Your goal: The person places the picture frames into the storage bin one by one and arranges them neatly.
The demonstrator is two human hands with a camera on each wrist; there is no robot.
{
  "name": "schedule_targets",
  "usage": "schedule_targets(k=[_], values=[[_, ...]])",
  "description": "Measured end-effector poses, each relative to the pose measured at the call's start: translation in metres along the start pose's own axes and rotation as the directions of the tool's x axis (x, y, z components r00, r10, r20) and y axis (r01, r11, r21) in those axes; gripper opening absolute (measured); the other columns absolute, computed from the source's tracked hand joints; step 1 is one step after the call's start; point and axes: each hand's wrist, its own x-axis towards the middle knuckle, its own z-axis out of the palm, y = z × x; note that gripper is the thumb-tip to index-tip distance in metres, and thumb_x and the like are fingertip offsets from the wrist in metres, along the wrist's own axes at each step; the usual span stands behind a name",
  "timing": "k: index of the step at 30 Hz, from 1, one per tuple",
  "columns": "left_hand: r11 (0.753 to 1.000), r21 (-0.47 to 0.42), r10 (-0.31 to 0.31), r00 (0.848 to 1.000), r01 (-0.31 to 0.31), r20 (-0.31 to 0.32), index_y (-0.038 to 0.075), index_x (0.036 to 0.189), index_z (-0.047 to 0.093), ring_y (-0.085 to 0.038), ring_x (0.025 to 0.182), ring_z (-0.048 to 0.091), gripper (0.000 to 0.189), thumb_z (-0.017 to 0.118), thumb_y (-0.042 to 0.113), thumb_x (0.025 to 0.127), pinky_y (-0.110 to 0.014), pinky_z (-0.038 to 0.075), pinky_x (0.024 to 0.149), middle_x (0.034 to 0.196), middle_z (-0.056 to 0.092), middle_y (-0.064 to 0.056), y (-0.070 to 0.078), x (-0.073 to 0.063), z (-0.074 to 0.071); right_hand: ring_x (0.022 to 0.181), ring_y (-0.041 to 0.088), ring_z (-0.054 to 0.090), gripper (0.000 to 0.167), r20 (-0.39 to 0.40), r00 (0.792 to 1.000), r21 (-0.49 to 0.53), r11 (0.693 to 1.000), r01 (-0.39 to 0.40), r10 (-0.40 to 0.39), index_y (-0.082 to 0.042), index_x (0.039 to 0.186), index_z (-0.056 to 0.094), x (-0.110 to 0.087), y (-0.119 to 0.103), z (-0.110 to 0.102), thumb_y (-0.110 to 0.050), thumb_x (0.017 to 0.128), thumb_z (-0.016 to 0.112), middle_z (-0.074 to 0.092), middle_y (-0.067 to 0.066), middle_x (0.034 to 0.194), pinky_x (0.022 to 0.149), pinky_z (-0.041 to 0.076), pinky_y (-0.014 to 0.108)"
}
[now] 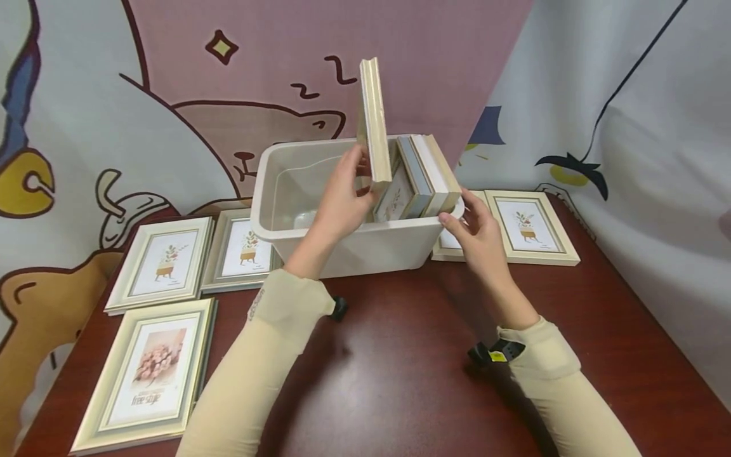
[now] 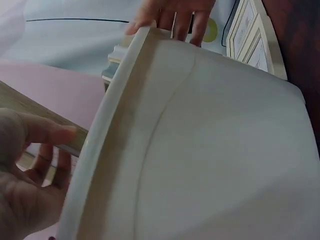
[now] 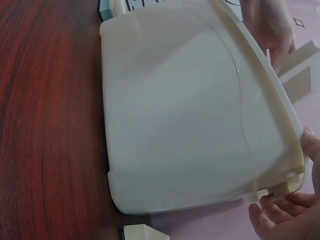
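My left hand (image 1: 344, 198) pinches a cream picture frame (image 1: 374, 117) by its lower end, holding it upright and slightly tilted above the white plastic bin (image 1: 365, 252). The thumb and fingers around that frame also show in the left wrist view. At the bin's right end, my right hand (image 1: 481, 235) grips the rim, thumb on the front corner and fingers beneath the lip, as the right wrist view shows. Inside the bin, several picture frames (image 1: 425, 174) lean on edge at the right; one is blue-grey, others white and cream. Their lower parts are hidden by the bin wall.
On the dark red table (image 1: 377, 374), a cream frame with a flower picture (image 1: 145, 374) lies front left. Behind it are a plant-picture frame (image 1: 162, 263) and another (image 1: 240, 249) beside the bin. More frames (image 1: 528, 227) lie right of the bin. A cartoon-printed curtain (image 1: 274, 51) hangs behind.
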Motion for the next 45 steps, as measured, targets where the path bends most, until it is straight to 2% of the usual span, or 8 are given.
schedule_targets(k=[9, 16, 21, 24, 27, 34, 38, 45], values=[[0.997, 0.073, -0.010, 0.997, 0.004, 0.082, -0.001, 0.124, 0.050, -0.032, 0.114, 0.062, 0.051, 0.061, -0.016, 0.076, -0.039, 0.054, 0.100, 0.122, 0.056, -0.017, 0.016, -0.010, -0.001, 0.134, 0.016, 0.050, 0.058, 0.005, 1.000, -0.003, 1.000, -0.011, 0.011, -0.001, 0.151, 0.039, 0.000, -0.002, 0.003, -0.006, 0.097, 0.061, 0.043, 0.018, 0.153, 0.102, 0.045, 0.010], [0.989, 0.098, -0.125, 0.970, 0.107, 0.207, -0.002, 0.124, 0.047, -0.033, 0.120, 0.060, 0.050, 0.065, -0.015, 0.079, -0.039, 0.049, 0.106, 0.127, 0.054, -0.021, 0.006, -0.004, 0.006, 0.135, 0.018, 0.050, 0.058, 0.004, 1.000, -0.009, 1.000, -0.011, 0.011, -0.002, 0.151, 0.039, 0.001, -0.002, 0.003, -0.006, 0.097, 0.062, 0.043, 0.018, 0.153, 0.102, 0.045, 0.010], [0.976, 0.048, -0.218, 0.924, 0.213, 0.313, 0.000, 0.121, 0.047, -0.033, 0.129, 0.054, 0.048, 0.064, -0.015, 0.080, -0.034, 0.047, 0.108, 0.141, 0.049, -0.021, 0.001, 0.010, 0.011, 0.136, 0.020, 0.049, 0.059, -0.002, 1.000, -0.021, 1.000, -0.016, 0.016, -0.002, 0.151, 0.039, 0.000, -0.001, 0.002, -0.007, 0.097, 0.062, 0.043, 0.018, 0.154, 0.102, 0.045, 0.010], [0.957, 0.045, -0.283, 0.884, 0.288, 0.372, 0.005, 0.118, 0.050, -0.025, 0.114, 0.058, 0.039, 0.063, -0.006, 0.084, -0.028, 0.050, 0.091, 0.144, 0.049, -0.014, 0.000, 0.014, 0.012, 0.134, 0.017, 0.050, 0.059, -0.009, 1.000, -0.010, 1.000, -0.018, 0.018, -0.002, 0.151, 0.039, -0.001, -0.001, 0.002, -0.007, 0.097, 0.062, 0.043, 0.018, 0.153, 0.101, 0.045, 0.009], [0.923, 0.012, -0.356, 0.838, 0.385, 0.414, 0.007, 0.121, 0.055, -0.018, 0.110, 0.053, 0.032, 0.064, 0.012, 0.091, -0.033, 0.050, 0.092, 0.145, 0.050, -0.008, 0.002, 0.017, 0.012, 0.130, 0.010, 0.052, 0.059, -0.009, 1.000, 0.013, 1.000, -0.010, 0.010, -0.001, 0.151, 0.039, -0.002, 0.000, 0.002, -0.006, 0.097, 0.062, 0.043, 0.019, 0.153, 0.100, 0.046, 0.010], [0.831, -0.050, -0.487, 0.768, 0.554, 0.417, 0.014, 0.157, 0.029, -0.031, 0.146, 0.036, 0.076, 0.044, 0.060, 0.099, -0.053, 0.037, 0.116, 0.163, 0.029, -0.003, 0.006, 0.027, 0.019, 0.127, 0.005, 0.052, 0.058, 0.000, 1.000, -0.012, 1.000, 0.000, 0.000, -0.003, 0.150, 0.040, -0.002, -0.002, -0.001, -0.007, 0.097, 0.062, 0.044, 0.018, 0.152, 0.101, 0.046, 0.010], [0.818, -0.036, -0.516, 0.760, 0.574, 0.394, 0.014, 0.156, 0.032, -0.033, 0.146, 0.035, 0.070, 0.049, 0.052, 0.099, -0.053, 0.038, 0.116, 0.163, 0.029, -0.005, 0.005, 0.031, 0.027, 0.126, 0.003, 0.052, 0.058, 0.005, 1.000, -0.011, 1.000, -0.004, 0.004, -0.002, 0.150, 0.040, -0.002, -0.001, -0.003, -0.007, 0.097, 0.062, 0.044, 0.018, 0.151, 0.101, 0.045, 0.009], [0.782, -0.183, -0.499, 0.774, 0.596, 0.391, 0.004, 0.147, 0.041, -0.035, 0.146, 0.035, 0.054, 0.043, 0.034, 0.102, -0.057, 0.039, 0.114, 0.152, 0.043, -0.012, 0.002, 0.035, 0.035, 0.121, 0.001, 0.055, 0.057, 0.014, 1.000, -0.045, 0.999, 0.008, -0.007, -0.002, 0.149, 0.041, -0.002, -0.002, -0.003, -0.008, 0.097, 0.063, 0.047, 0.018, 0.147, 0.099, 0.046, 0.010]])
